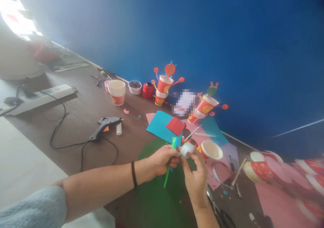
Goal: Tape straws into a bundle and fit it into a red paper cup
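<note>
Green straw [167, 174] pinched by left hand [162, 160]; right hand [196, 179] fingers pinching tape roll [187, 149]; no readable writing

glue gun [105, 125] on table [83, 113] | power strip [37, 98] far-left | scissors [217, 209] near edge | cup stack [116, 92]

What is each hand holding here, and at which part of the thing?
The left hand holds a green straw near its upper end. The right hand pinches a small white roll of tape by its rim, against the straw's top.
</note>
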### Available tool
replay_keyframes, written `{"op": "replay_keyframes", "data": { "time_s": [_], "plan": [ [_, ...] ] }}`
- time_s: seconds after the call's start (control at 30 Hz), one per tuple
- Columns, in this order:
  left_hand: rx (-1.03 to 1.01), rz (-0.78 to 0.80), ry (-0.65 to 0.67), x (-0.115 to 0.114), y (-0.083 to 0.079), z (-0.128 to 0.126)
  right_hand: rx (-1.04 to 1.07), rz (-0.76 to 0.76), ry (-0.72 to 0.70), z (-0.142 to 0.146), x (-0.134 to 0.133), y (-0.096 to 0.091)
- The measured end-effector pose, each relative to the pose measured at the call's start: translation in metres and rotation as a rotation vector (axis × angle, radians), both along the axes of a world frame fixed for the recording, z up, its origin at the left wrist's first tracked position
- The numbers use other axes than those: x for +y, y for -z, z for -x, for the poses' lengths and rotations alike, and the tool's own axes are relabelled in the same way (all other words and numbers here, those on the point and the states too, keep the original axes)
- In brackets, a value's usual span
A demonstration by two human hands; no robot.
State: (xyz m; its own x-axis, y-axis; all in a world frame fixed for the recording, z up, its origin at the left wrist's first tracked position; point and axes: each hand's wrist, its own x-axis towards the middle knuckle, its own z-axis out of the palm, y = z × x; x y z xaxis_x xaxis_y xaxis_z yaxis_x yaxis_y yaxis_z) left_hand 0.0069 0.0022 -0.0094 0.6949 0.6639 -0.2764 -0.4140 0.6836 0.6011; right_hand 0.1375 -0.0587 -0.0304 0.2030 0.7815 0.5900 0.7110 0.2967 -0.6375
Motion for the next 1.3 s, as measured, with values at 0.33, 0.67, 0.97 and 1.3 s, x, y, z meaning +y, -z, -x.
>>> {"op": "replay_keyframes", "data": {
  "time_s": [0.33, 0.67, 0.97, 1.3],
  "plan": [
    [0.248, -0.39, -0.035, 0.0, -0.017, 0.006, 0.307, 0.191, -0.128, 0.002, -0.006, -0.01],
    [0.647, -0.859, -0.205, 0.002, -0.014, 0.007, -0.198, -0.096, 0.041, -0.006, -0.006, -0.025],
    [0.887, -1.131, -0.162, 0.001, -0.008, 0.006, -0.403, 0.018, 0.005, -0.006, -0.009, -0.032],
    [0.944, -1.193, -0.106, -0.003, -0.013, 0.007, -0.585, 0.115, -0.012, -0.006, -0.007, -0.033]
  ]
}}
